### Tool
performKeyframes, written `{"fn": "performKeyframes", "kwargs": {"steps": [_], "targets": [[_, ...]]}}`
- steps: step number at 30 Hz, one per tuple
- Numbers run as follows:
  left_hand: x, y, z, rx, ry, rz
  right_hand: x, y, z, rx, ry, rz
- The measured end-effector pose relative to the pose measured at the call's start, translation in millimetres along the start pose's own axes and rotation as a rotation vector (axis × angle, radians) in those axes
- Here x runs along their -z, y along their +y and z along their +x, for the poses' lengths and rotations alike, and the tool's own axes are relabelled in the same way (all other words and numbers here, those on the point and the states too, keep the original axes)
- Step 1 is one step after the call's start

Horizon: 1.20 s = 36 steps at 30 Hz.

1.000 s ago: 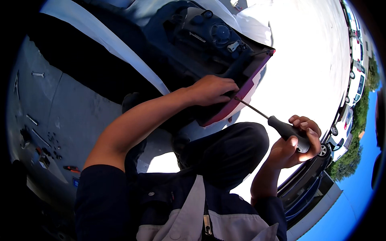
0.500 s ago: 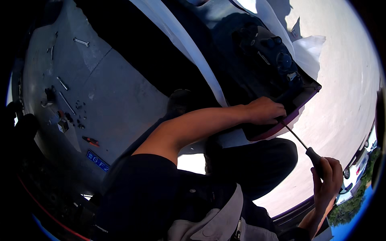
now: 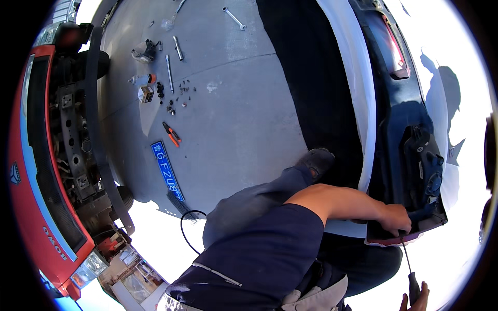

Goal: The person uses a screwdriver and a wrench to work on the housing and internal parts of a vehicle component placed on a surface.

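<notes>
A long, dark car part like a bumper [image 3: 407, 111], with its hollow inner side up, lies at the right. A black lamp housing [image 3: 423, 155] sits in it, and its near rim is dark red. My left hand [image 3: 395, 220] is at that near rim, its fingers bent down over the edge; what they pinch is hidden. My right hand [image 3: 419, 300], partly cut off by the lower edge, holds the dark handle of a screwdriver [image 3: 413, 288]. The screwdriver's thin shaft points up to the rim, its tip right below my left fingers.
On the grey floor lie a wrench [image 3: 235, 19], red-handled pliers [image 3: 171, 135], a blue licence plate [image 3: 166, 171], a spray can [image 3: 141, 79], a small box [image 3: 146, 94] and several small fasteners. A black mat [image 3: 306, 78] and white sheet [image 3: 358, 78] border the part. A red truck [image 3: 39, 217] stands left.
My view has swung left, so the hands and the part appear farther right and lower. The screwdriver tip stays at the rim beside my left fingers.
</notes>
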<state>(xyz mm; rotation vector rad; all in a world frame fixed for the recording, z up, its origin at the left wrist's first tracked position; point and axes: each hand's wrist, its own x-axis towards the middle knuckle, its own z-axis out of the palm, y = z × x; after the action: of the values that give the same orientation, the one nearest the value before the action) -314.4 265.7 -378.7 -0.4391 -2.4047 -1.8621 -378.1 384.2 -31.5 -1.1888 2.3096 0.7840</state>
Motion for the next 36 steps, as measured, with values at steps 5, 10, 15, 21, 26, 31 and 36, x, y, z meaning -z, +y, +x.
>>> {"fn": "performKeyframes", "kwargs": {"steps": [5,10,15,21,26,31,36], "targets": [[-2,-2,2,-0.028,0.026,0.0,13,14,12,0.484,0.132,-0.104],[-1,-2,5,-0.034,0.013,-0.02,6,27,12,0.45,0.07,-0.052],[0,-3,4,-0.036,0.001,-0.024,1,21,9,0.233,-0.055,0.095],[3,-2,7,-0.019,-0.047,-0.024,-1,19,7,0.064,-0.094,0.23],[2,-2,9,0.03,-0.095,-0.007,-1,15,4,-0.048,-0.145,0.204],[2,-2,9,0.011,-0.061,-0.011,-8,23,2,-0.029,-0.107,0.345],[-11,2,6,0.054,0.039,0.116,-11,29,6,-0.117,-0.224,0.404]]}}
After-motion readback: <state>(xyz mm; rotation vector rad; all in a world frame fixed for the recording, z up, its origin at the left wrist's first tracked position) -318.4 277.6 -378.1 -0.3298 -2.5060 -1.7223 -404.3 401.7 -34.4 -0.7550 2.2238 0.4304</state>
